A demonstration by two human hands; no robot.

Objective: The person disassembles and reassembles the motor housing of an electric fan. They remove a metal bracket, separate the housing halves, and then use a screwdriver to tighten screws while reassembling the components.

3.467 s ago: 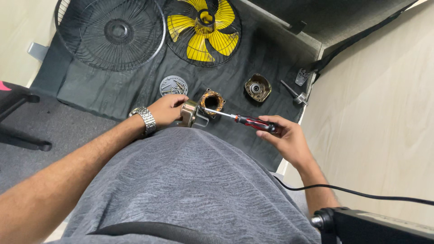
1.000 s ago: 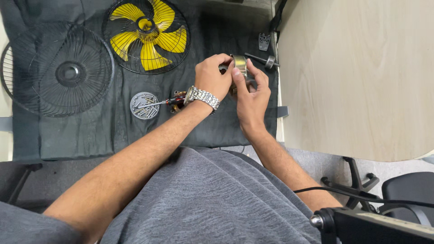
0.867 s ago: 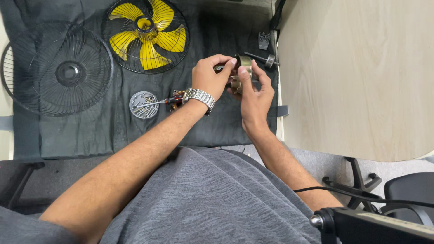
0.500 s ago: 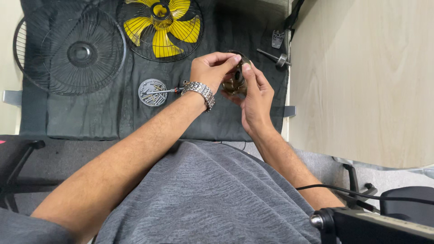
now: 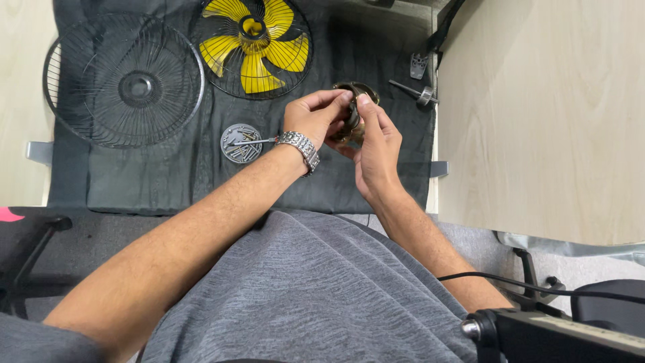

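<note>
Left to right across the dark mat: wire fan guard lies flat at the far left corner, hub in the middle; next to it along the far edge the yellow fan blade sits inside a second guard ring; nearer the mat's middle a small round grey dish with screws in it and a thin tool shaft across it, tip toward the wrist. Left hand, metal watch on the wrist, fingers curled and pinching the round dark-metal motor part from the left. Right hand clamps the same part from the right, index and thumb on its rim. Part is held up between both hands, above the mat's right half, toward the far edge; whether it touches the mat can't be told. Small metal fitting lies near the far right corner of the mat. Light wood panel runs along the mat's right edge
</note>
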